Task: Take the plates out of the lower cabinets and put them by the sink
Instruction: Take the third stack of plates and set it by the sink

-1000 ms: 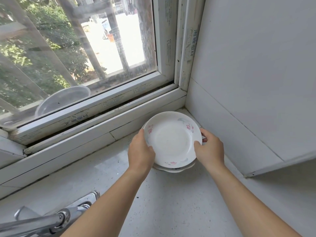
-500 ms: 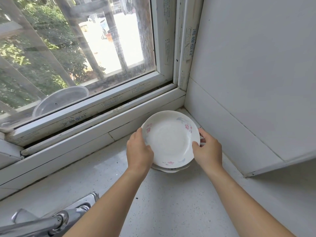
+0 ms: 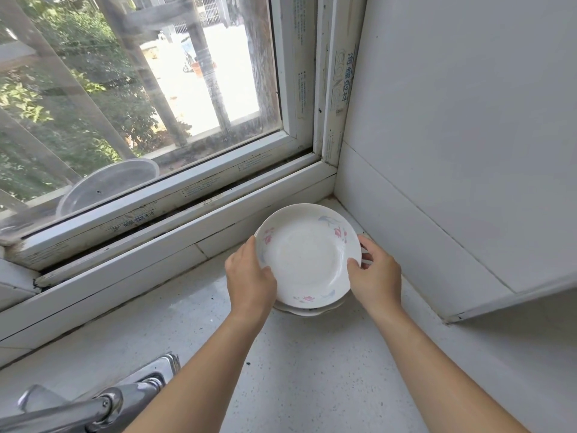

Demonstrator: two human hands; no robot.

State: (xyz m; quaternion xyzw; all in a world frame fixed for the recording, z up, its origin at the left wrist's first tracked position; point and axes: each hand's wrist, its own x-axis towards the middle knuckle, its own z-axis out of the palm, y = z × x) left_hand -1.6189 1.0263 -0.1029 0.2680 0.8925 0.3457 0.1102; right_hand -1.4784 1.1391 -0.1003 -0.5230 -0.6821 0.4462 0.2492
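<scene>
A white plate with pink and blue flowers (image 3: pixel 307 256) lies on top of another white plate (image 3: pixel 309 310), whose rim shows below it. The stack sits on the pale countertop (image 3: pixel 312 370) in the corner under the window. My left hand (image 3: pixel 249 278) grips the top plate's left rim, thumb over the edge. My right hand (image 3: pixel 376 273) grips its right rim, thumb on the inner edge.
A chrome faucet (image 3: pixel 90 404) juts in at the lower left. The white window sill (image 3: pixel 187 220) runs behind the plates, and a clear plastic lid (image 3: pixel 106 185) leans beyond the glass. A white wall panel (image 3: pixel 452 182) closes the right side.
The plate and both hands have barely shifted; the plate has settled slightly lower onto the one beneath it. The grip of both hands is the same.
</scene>
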